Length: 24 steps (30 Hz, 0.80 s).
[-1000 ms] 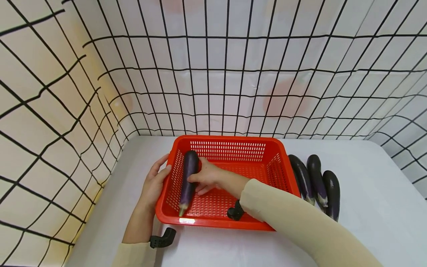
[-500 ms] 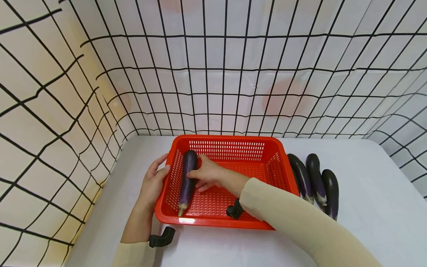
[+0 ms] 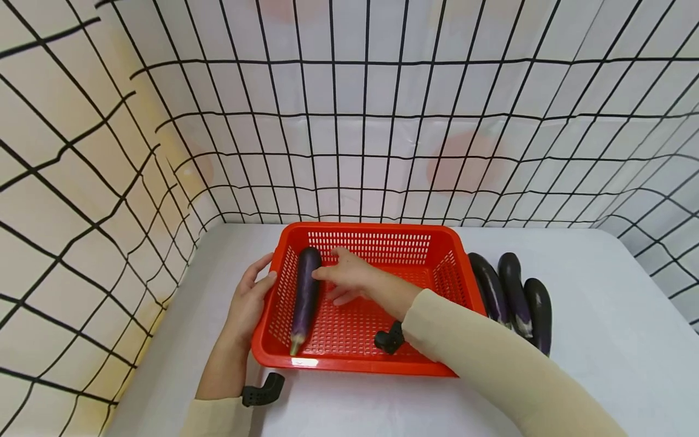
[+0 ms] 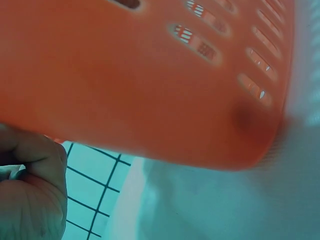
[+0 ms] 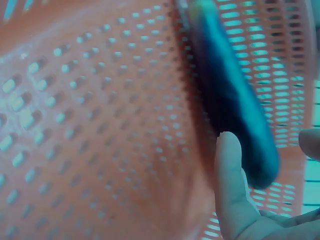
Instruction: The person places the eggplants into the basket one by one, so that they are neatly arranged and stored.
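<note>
A purple eggplant (image 3: 306, 300) lies lengthwise along the left wall inside a red plastic basket (image 3: 377, 366), its green stem toward the front. My right hand (image 3: 352, 276) hovers just right of that eggplant, thumb and fingers spread, nothing held. In the right wrist view the thumb (image 5: 230, 170) overlaps the lower part of the eggplant (image 5: 235, 100). On the left side, my left hand (image 3: 248, 306) holds the basket's rim. The left wrist view has the curled fingers (image 4: 35, 155) at the edge of the basket's wall (image 4: 125, 100).
Several dark eggplants (image 3: 537, 309) lie side by side on the white table (image 3: 595, 291), against the basket's right side. A black wire grid (image 3: 377, 113) stands along the back and both sides. Each wrist carries a black camera mount (image 3: 264, 390).
My right hand has let go of the eggplant and shifted slightly right and up from it. The eggplant stays along the basket's left wall. My left hand keeps its place on the rim.
</note>
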Each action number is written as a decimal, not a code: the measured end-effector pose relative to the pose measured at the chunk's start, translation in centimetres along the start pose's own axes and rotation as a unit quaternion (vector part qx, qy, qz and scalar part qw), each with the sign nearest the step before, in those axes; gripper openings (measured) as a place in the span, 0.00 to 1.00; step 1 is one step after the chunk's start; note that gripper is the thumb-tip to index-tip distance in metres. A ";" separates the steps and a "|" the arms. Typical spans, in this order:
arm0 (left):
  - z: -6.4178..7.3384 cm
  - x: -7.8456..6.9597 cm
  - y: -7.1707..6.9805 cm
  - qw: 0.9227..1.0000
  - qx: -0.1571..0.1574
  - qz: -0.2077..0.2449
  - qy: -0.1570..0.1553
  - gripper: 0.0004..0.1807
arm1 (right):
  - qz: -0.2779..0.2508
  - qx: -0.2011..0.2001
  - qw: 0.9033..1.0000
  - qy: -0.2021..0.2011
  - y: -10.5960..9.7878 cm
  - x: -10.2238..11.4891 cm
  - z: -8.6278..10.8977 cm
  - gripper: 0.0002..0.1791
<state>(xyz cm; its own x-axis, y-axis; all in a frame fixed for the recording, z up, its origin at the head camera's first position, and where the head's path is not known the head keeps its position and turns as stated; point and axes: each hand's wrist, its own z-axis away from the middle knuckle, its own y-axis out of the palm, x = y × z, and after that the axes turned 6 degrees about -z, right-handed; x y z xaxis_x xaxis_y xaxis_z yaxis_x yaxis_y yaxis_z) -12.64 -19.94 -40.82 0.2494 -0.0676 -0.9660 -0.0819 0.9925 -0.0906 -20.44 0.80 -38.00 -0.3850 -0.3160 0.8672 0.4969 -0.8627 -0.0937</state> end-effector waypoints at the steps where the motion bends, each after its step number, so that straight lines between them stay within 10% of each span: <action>1: 0.0 0.0 0.0 1.000 0.002 0.001 -0.001 0.25 | 0.000 0.002 1.000 -0.004 -0.3 0.2 0.3 0.46; 12: -0.2 0.0 -0.3 1.000 0.014 0.019 0.000 0.25 | 0.035 0.004 0.993 -0.114 -4.0 2.0 5.5 0.35; 24: -0.2 0.1 -0.3 1.000 0.014 0.009 0.003 0.26 | 0.077 -0.080 0.977 -0.184 -9.4 1.3 12.0 0.24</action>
<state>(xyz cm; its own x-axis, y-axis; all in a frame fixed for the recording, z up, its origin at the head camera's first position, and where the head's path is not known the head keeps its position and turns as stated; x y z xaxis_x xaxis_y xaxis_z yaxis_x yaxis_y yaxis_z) -12.75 -20.28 -40.89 0.2431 -0.0505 -0.9687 -0.0594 0.9960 -0.0668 -16.27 13.20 -30.10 0.0046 -0.3086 0.9512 0.3875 -0.8763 -0.2861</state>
